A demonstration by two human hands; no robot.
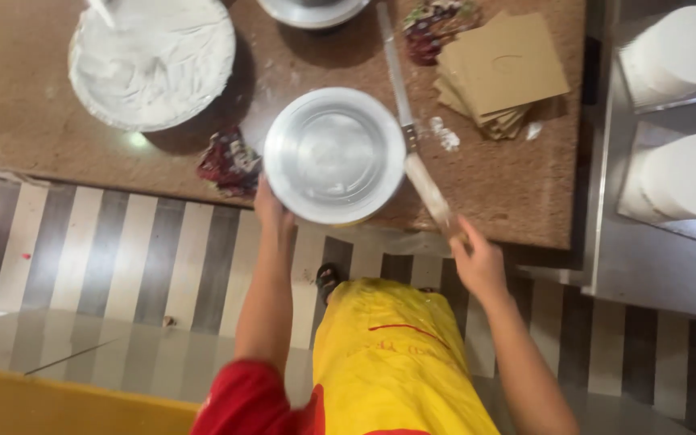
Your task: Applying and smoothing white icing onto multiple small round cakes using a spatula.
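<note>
At the front edge of the brown worktop (517, 185), the left hand (271, 211) grips the near rim of a round metal turntable (334, 153), fingers curled round its edge as if to steady or spin it. The turntable stands at that front edge, its bare top facing up. The right hand (477, 262) closes round the pale handle of a long palette knife (412, 141), whose blade lies along the turntable's right side and points toward the far edge, held low and ready beside the disc. Outward to the left, a crumpled dark red cloth (229, 163) lies touching the front edge, and beyond it a wide bowl of white cream (153, 60) sits near the far left corner, close to hand. Toward the right edge, a stack of square brown cardboard bases (501, 72) lies fanned, plain and unprinted. On the steel counter (662, 266) further right, two round white cakes (690, 177) stand on silver squares.
</note>
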